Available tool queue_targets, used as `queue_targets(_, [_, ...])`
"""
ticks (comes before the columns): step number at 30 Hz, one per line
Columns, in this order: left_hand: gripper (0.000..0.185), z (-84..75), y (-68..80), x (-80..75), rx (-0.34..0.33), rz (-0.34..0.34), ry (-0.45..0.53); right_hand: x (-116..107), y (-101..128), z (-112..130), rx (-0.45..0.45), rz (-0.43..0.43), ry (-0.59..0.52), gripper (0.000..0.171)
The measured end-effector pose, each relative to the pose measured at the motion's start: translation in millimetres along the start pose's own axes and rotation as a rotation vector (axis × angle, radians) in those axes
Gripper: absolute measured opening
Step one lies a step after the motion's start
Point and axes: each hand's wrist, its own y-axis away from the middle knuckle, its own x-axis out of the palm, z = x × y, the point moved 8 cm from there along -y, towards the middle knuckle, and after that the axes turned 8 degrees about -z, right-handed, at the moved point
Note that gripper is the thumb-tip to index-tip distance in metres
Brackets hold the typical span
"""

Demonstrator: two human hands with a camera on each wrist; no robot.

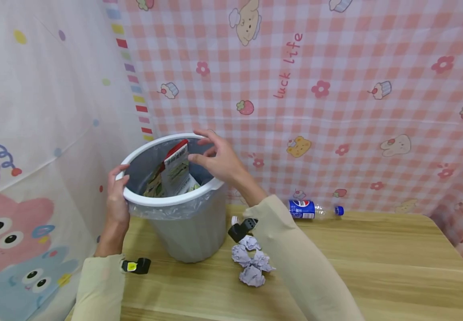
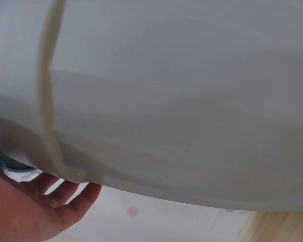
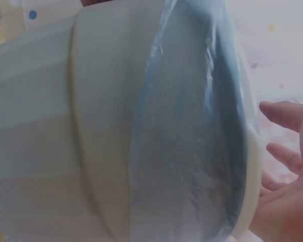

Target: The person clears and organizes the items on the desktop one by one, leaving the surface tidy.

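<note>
A grey trash can point(image 1: 191, 232) with a white rim and a clear plastic liner stands upright on the table. My left hand point(image 1: 117, 200) grips its rim at the left side; in the left wrist view the fingers point(image 2: 76, 201) lie against the can's wall. Over the right part of the opening is my right hand point(image 1: 219, 158), its fingers spread and holding nothing. Inside the can a printed white package with red edges point(image 1: 177, 167) leans upright, close to the right thumb. In the right wrist view, the liner point(image 3: 187, 126) hangs over the can's outside.
Several crumpled paper balls point(image 1: 251, 275) lie right of the can, partly behind the right sleeve. A clear plastic bottle point(image 1: 304, 209) with a blue label lies by the pink checked curtain. A small white cap point(image 1: 234, 220) shows near the right wrist camera. Wooden table surface point(image 1: 384, 263) extends right.
</note>
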Motion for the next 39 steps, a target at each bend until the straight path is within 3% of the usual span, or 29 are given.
queue_targets(10, [0.044,0.3,-0.9,0.6,0.006,0.016,0.021,-31,17,0,-0.052,-0.098,-0.17,0.056])
queue_targets(20, [0.045,0.5,-0.8,1.4,0.0,0.015,0.013,-72,35,-2,-0.115,-0.175,-0.248,0.051])
queue_targets(27, [0.045,0.6,-1.6,-0.2,0.0,0.002,0.002,-97,50,-13,-0.176,-0.2,-0.243,0.048])
queue_targets(33, [0.045,0.9,-1.8,1.0,-0.006,0.009,0.012,-113,60,-35,-0.144,-0.192,-0.24,0.047])
queue_targets(39, [0.045,1.8,-1.2,1.8,-0.008,0.01,0.009,-122,71,-61,-0.081,-0.179,-0.156,0.048])
